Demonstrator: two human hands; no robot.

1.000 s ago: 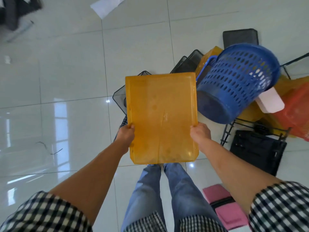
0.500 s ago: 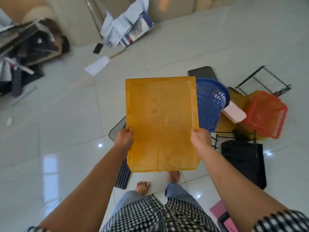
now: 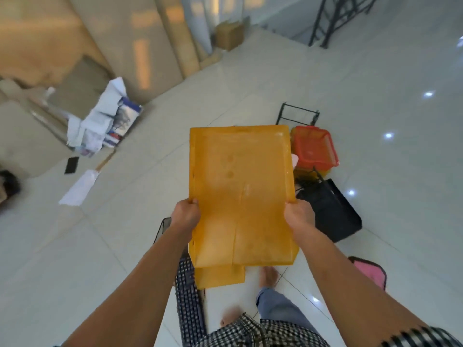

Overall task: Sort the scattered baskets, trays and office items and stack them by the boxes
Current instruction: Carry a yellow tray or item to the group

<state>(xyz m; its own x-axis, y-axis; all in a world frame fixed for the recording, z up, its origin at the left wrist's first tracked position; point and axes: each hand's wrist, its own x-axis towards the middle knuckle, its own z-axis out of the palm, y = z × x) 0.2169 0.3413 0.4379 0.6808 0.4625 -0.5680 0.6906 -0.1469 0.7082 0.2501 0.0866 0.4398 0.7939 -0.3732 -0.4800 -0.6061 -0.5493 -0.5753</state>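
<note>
L hand (image 3: 186,213) + R hand (image 3: 298,215) grip yellow tray (image 3: 240,186) | above floor (image 3: 375,101)

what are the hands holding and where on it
A flat translucent orange plastic tray: left hand grips its left long edge, right hand its right long edge.

Glossy pale tile floor (image 3: 390,71) is filling the view, its grout lines running diagonally. Small light reflections (image 3: 428,93) are glinting on the tiles toward the right edge. Tall beige panels (image 3: 140,46) are standing upper left, blurred. A black metal frame (image 3: 333,21) is standing upper right.
</note>
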